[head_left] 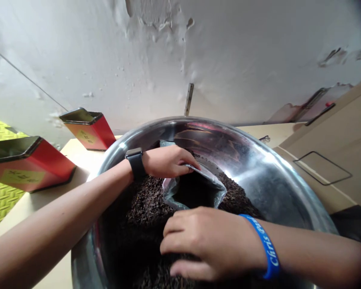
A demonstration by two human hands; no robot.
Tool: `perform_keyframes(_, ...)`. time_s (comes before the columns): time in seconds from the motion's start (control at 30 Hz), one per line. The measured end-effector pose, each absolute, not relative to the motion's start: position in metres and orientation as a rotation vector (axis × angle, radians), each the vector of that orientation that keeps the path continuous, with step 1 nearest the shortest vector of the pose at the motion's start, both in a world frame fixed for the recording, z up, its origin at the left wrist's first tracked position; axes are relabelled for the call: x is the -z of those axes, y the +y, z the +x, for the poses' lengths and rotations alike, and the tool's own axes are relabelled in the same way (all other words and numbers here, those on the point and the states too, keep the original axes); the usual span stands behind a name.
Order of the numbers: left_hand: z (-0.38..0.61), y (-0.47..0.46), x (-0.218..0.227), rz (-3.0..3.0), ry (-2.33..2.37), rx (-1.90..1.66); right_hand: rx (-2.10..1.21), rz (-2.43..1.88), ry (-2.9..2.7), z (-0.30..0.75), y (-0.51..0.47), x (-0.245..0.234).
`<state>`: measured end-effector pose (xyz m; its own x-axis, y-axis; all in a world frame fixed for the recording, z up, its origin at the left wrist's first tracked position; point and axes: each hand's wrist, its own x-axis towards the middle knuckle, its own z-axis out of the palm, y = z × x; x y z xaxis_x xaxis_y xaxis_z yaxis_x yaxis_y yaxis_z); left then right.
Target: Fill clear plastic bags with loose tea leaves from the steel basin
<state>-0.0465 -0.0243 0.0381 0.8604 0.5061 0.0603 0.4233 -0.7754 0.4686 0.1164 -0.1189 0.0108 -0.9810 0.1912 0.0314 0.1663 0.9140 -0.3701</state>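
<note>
1. Reached in over the left rim of the metal basin (273,188) with the left hand (167,160), forearm slanting up from the lower left, back of the hand uppermost, fingers pointing right, a dark watch (136,162) strapped at the wrist.
2. Pinched the far lip of the foil bag (210,178) between left thumb and fingers, firmly enough to draw the lip into a crease.
3. Came in over the right rim with the right hand (210,241), nearer the basin's near side, forearm almost level, back of the hand upward, a blue wristband (269,245) just behind it.
4. Pointed the right fingers left, slightly bent and loose, thumb parted from them, with nothing seen between; could not tell of contact with the bag's near lip.
5. Lay around the middle of the basin, in the case of the bag, among dark dried leaves (147,200).
6. Faced upward and toward the near rim with the bag's mouth, gaping, wider from left to right; could not make out the long axis of the mostly hidden body.
7. Stood beside the basin, toward the left edge of the desk (81,160), in the case of two open-topped red tins (57,164).
</note>
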Motion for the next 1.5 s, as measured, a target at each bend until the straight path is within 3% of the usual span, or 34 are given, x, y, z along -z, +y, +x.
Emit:
perform_keyframes(0.2, -0.047, -0.024, -0.038, 2.59, 0.69, -0.235, -0.437, -0.179, -3.239, 0.119, -0.121, 0.006)
perform_keyframes(0.67, -0.046, -0.024, -0.039, 2.588, 0.695, -0.233, -0.598, -0.034, -3.339, 0.121, -0.126, -0.019)
perform_keyframes(0.83, -0.045, -0.025, -0.039, 2.586, 0.684, -0.245, -0.551, -0.407, -3.094, 0.126, -0.107, -0.023)
perform_keyframes(1.0, -0.045, -0.024, -0.038, 2.583, 0.68, -0.263, -0.117, -0.81, -2.865, 0.127, -0.093, -0.02)
perform_keyframes(1.1, -0.046, -0.024, -0.038, 2.582, 0.677, -0.266, -0.142, -0.717, -2.895, 0.122, -0.101, -0.021)
perform_keyframes(1.27, -0.048, -0.024, -0.038, 2.577, 0.674, -0.263, -0.551, -0.261, -3.107, 0.119, -0.121, -0.013)
perform_keyframes(1.5, -0.048, -0.023, -0.037, 2.564, 0.672, -0.273, -0.358, -0.267, -3.337, 0.127, -0.125, -0.008)
